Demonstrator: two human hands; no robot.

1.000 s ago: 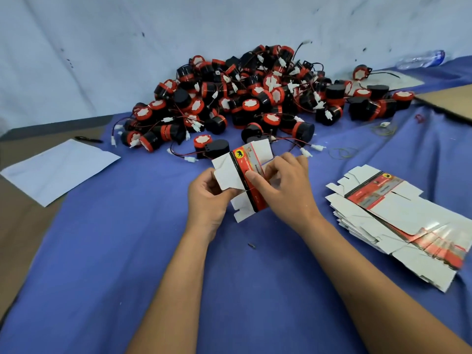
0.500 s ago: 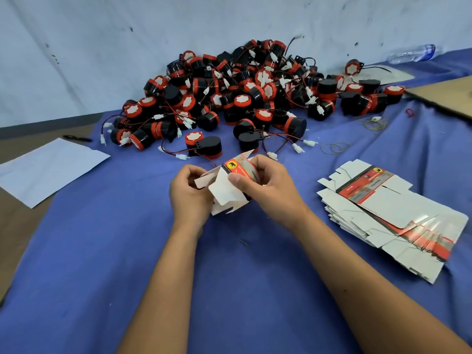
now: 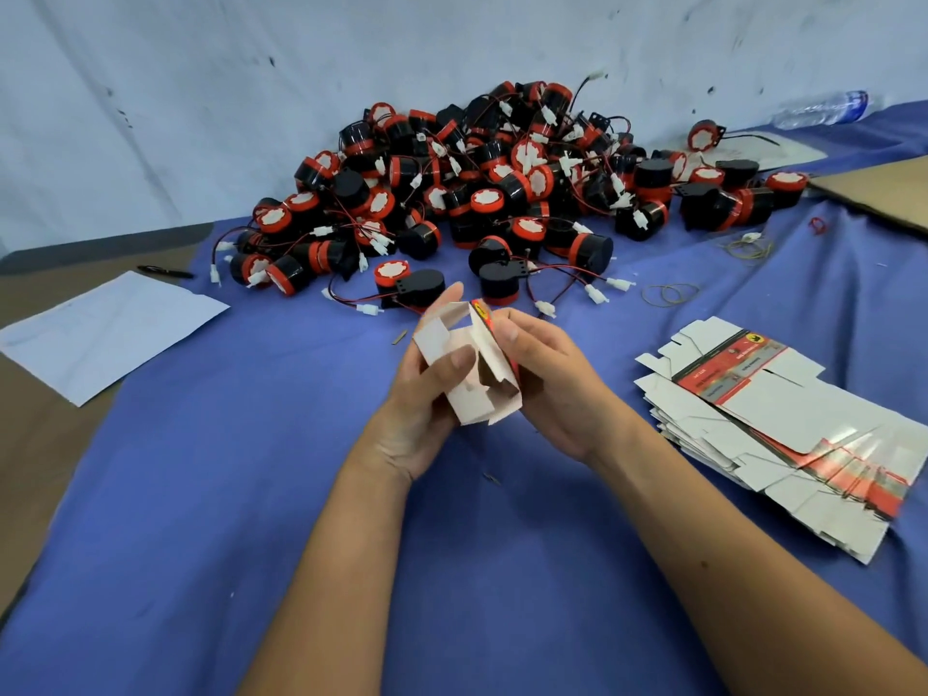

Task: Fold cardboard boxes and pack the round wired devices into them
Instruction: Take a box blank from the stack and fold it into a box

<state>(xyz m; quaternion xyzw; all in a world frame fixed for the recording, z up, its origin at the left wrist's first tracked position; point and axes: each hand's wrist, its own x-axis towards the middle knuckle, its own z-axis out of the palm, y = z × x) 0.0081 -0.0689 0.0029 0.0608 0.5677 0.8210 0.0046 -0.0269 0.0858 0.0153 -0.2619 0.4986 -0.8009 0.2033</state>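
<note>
Half-folded cardboard box (image 3: 474, 371) held up between both hands above the blue cloth (image 3: 251, 494).
Left hand (image 3: 419, 409) clasping the box from the left, thumb pressed on a white flap; right hand (image 3: 547, 379) gripping its red printed side, thumb on the top edge. Flaps open and unfolded, white inside facing near. Heap of round wired devices (image 3: 502, 188) on the far side, against the wall. Stack of flat box blanks (image 3: 783, 429) lying at right. White sheet (image 3: 100, 334) and pen (image 3: 165, 271) at far left.
</note>
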